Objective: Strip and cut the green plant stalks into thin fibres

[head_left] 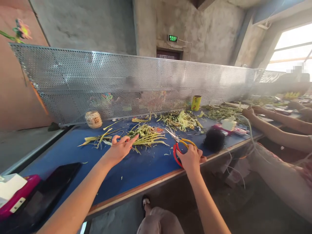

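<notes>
While the right hand (191, 160) curls round red-and-yellow-handled scissors (177, 139), keep the left hand (120, 149) — half-spread at plant stalks (154, 139), seemingly empty — clear.

The right hand (191, 159) partly hides the scissors (177, 139); the right edge cuts off a co-worker (274, 177); the flower (24, 31) is blurred.

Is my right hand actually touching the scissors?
Touching. The head view shows the right hand on the scissors, thumb at the red handle and fingers around the yellow handle.
</notes>
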Demonstrator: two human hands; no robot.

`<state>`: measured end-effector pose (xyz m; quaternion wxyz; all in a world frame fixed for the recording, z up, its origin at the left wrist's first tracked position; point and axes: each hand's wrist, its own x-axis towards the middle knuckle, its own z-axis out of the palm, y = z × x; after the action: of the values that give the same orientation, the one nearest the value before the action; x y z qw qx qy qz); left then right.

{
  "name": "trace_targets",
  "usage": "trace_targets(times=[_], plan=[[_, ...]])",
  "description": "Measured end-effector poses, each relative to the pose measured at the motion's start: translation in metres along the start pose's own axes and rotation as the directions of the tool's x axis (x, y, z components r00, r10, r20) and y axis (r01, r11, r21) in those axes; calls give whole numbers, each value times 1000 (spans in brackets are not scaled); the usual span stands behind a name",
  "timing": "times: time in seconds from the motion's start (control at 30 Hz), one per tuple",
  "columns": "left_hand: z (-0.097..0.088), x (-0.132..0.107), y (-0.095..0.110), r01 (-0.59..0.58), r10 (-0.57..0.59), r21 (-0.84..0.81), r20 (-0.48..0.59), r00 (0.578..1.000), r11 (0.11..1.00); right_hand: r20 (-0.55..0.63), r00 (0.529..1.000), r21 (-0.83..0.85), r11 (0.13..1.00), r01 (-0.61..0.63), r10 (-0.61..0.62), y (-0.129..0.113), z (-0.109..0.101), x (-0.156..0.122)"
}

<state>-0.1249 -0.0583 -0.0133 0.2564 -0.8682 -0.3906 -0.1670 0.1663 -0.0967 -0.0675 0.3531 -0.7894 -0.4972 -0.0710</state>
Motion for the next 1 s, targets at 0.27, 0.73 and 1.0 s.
trace_targets(times=[0.27, 0.73, 1.0], plan=[[-64, 81, 37, 105, -227, -281, -450, 864, 954, -10, 997, 43, 996, -75, 76, -2, 1, 0], [55, 221, 44, 250, -185, -395, 194, 963, 884, 1, 999, 44, 998, -53, 53, -2, 11, 3], [27, 96, -23, 329, -241, -576, 227, 944, 748, 96, 993, -25, 997, -67, 69, -4, 8, 6]])
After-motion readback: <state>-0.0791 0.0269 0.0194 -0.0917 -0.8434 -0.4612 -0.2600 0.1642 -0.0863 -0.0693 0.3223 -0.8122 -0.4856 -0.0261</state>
